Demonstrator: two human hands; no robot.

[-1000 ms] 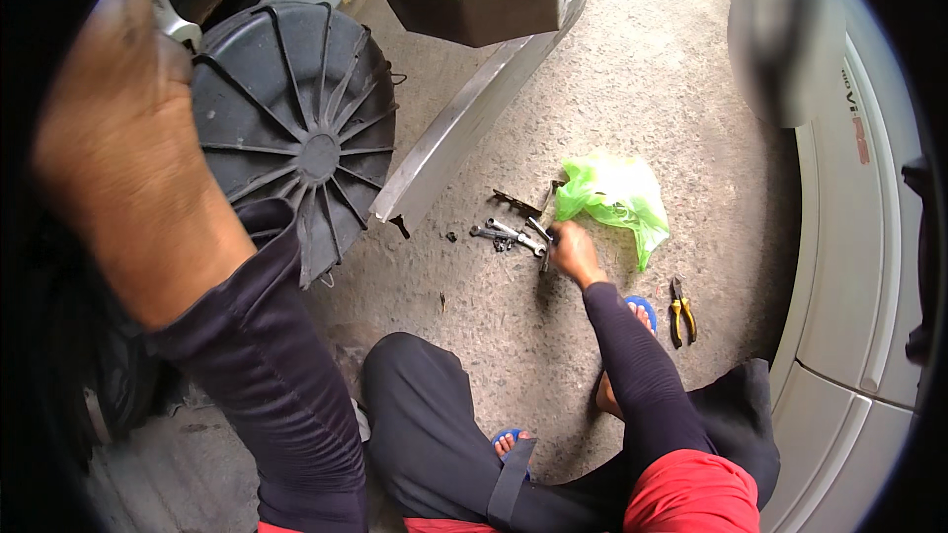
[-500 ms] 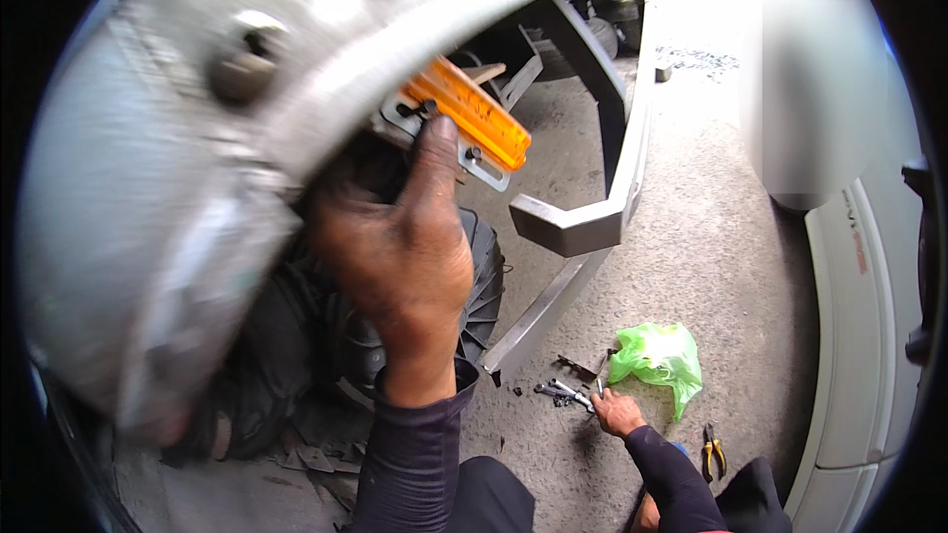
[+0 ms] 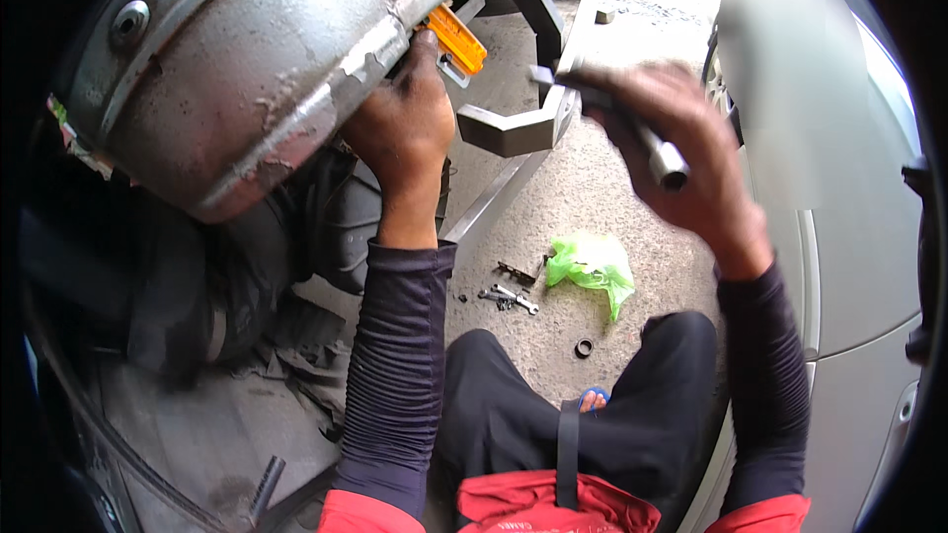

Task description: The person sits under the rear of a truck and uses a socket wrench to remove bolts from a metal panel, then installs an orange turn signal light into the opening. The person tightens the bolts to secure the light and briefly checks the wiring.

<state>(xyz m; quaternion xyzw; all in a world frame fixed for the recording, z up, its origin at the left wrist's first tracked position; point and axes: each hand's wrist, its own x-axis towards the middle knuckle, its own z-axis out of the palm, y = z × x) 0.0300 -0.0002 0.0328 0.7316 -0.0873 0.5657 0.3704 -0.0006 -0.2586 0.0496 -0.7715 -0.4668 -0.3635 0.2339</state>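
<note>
My left hand (image 3: 405,128) reaches up under the dented silver metal panel (image 3: 267,69). Its thumb presses on the slotted metal bracket (image 3: 452,71) of an orange plastic piece (image 3: 458,39); the other fingers are hidden behind the panel's edge. Raised to the right, my right hand (image 3: 681,128) is closed round a metal socket wrench (image 3: 664,160), slightly blurred. The socket's hollow end points toward me, and the tool's other end sticks out past the fingers near the angled metal bar (image 3: 509,130).
Below, a green plastic bag (image 3: 594,271) lies on the concrete beside several small tools, among them a wrench (image 3: 518,300), and a dark ring (image 3: 584,347). Along the right stands a light grey vehicle body (image 3: 859,276). A black hose (image 3: 128,444) curves at lower left.
My right hand has come up from the tools on the ground, now with the socket wrench in it. My left hand stays at the orange piece. The view has shifted.
</note>
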